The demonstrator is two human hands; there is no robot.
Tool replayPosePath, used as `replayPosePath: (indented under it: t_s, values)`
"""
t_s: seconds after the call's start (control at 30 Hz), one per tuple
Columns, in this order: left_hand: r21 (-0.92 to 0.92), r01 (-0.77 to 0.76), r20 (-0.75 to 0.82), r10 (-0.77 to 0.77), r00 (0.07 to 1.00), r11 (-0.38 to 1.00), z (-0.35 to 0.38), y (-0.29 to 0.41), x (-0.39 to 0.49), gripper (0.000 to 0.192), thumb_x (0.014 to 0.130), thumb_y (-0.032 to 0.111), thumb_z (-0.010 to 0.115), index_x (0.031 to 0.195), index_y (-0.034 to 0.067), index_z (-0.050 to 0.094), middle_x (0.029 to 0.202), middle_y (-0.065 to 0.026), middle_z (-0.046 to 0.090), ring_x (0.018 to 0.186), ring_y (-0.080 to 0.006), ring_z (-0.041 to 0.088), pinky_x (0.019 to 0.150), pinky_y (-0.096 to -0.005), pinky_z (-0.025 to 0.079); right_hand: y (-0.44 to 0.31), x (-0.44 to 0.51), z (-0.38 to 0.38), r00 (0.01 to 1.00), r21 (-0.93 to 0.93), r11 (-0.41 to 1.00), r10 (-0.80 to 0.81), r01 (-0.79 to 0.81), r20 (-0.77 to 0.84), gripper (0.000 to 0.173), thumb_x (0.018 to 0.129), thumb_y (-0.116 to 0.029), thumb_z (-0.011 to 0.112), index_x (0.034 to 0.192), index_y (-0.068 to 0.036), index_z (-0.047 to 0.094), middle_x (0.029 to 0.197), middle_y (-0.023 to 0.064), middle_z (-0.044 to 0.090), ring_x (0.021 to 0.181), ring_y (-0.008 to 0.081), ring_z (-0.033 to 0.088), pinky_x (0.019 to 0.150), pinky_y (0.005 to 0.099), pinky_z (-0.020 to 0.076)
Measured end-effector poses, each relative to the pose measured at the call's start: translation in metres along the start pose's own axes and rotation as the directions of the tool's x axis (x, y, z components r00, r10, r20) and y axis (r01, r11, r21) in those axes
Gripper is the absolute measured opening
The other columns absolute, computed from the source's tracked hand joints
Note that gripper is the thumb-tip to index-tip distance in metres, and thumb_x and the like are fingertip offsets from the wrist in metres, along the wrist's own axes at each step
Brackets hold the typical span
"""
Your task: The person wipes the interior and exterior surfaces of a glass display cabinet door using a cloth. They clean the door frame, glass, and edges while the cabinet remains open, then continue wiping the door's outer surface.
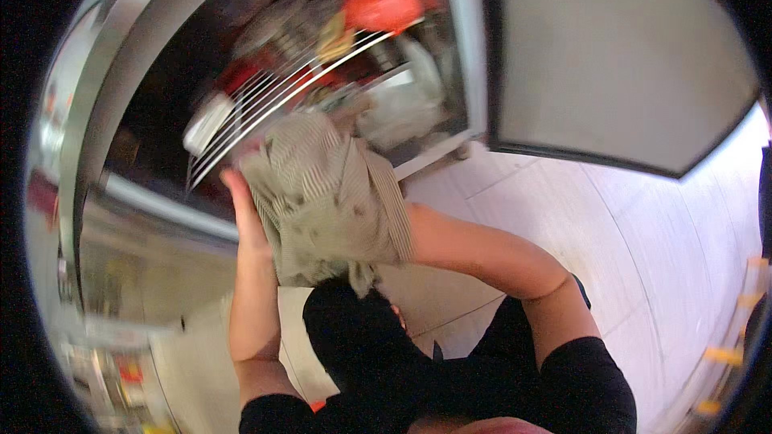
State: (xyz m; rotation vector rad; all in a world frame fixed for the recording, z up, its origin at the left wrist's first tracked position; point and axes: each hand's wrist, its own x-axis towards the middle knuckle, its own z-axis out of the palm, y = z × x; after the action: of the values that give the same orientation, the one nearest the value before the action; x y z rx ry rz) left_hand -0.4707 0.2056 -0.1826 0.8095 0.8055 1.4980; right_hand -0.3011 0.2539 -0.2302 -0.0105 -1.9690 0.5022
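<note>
A striped, stained cloth point(325, 205) hangs bunched between my arms at the opening of a cabinet with wire shelves. My left hand point(241, 193) is at its left edge, thumb up, with the fingers largely hidden behind the cloth. The cloth covers my right hand and wrist, so what that hand grips does not show; only the forearm comes out at the right. Just beyond the cloth are a white wire shelf point(301, 87) and, below it, a pale plastic bag or container point(401, 102), blurred.
A red bag or bundle point(383, 5) and a white box point(208, 123) rest on the wire shelf. The cabinet's door point(609, 66) stands open at the right. A metal-edged counter point(102, 72) curves along the left. Pale floor tiles point(543, 193) lie below.
</note>
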Motion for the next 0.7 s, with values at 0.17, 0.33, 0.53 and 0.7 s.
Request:
replayPosePath:
  t_s: [0.17, 0.33, 0.53, 0.7]
  values:
    - [0.742, -0.169, 0.22, 0.003, 0.975, 0.648, 0.064, -0.033, 0.032, 0.062, 0.074, 0.02, 0.074, 0.126, -0.001, 0.049, 0.114, -0.0103, 0.059, 0.106, -0.0225, 0.056, 0.093, -0.0376, 0.044, 0.013, 0.013, -0.11, 0.993, -0.474, 0.88, -0.076, 0.027, -0.086, 0.046, 0.081, -0.028, 0.06, 0.122, -0.008, 0.054, 0.127, 0.0115, 0.052, 0.118, 0.0291, 0.047, 0.103, 0.0409, 0.0346]
    - [0.726, -0.274, 0.503, -0.216, 0.837, 0.631, 0.064, -0.042, 0.0, 0.048, 0.074, 0.016, 0.075, 0.116, -0.001, 0.058, 0.103, -0.0065, 0.064, 0.093, -0.0154, 0.06, 0.084, -0.03, 0.047, 0.055, -0.083, -0.135, 0.949, -0.418, 0.895, -0.019, 0.156, 0.313, 0.051, 0.081, -0.03, 0.059, 0.127, -0.01, 0.051, 0.132, 0.0088, 0.051, 0.123, 0.0286, 0.046, 0.104, 0.0453, 0.0337]
    - [0.633, -0.089, 0.423, -0.247, 0.872, 0.769, 0.076, -0.059, -0.013, 0.021, 0.075, 0.01, 0.073, 0.088, 0.0, 0.06, 0.088, -0.0032, 0.064, 0.079, -0.0076, 0.057, 0.072, -0.0232, 0.046, 0.044, -0.243, -0.174, 0.694, 0.552, 0.509, 0.134, -0.66, 0.707, 0.057, 0.086, -0.024, 0.063, 0.132, 0.002, 0.044, 0.134, 0.0154, 0.048, 0.124, 0.0226, 0.046, 0.105, 0.0369, 0.0371]
    - [0.24, -0.013, 0.336, -0.07, 0.939, 0.971, 0.09, -0.066, -0.009, 0.03, 0.083, 0.022, 0.063, 0.1, -0.002, 0.056, 0.095, -0.0118, 0.065, 0.085, -0.018, 0.062, 0.079, -0.0287, 0.048, -0.052, -0.309, -0.187, 0.528, 0.389, 0.417, 0.813, -0.821, 0.244, 0.057, 0.083, -0.015, 0.066, 0.132, 0.006, 0.043, 0.133, 0.0146, 0.05, 0.123, 0.0205, 0.046, 0.106, 0.0347, 0.0363]
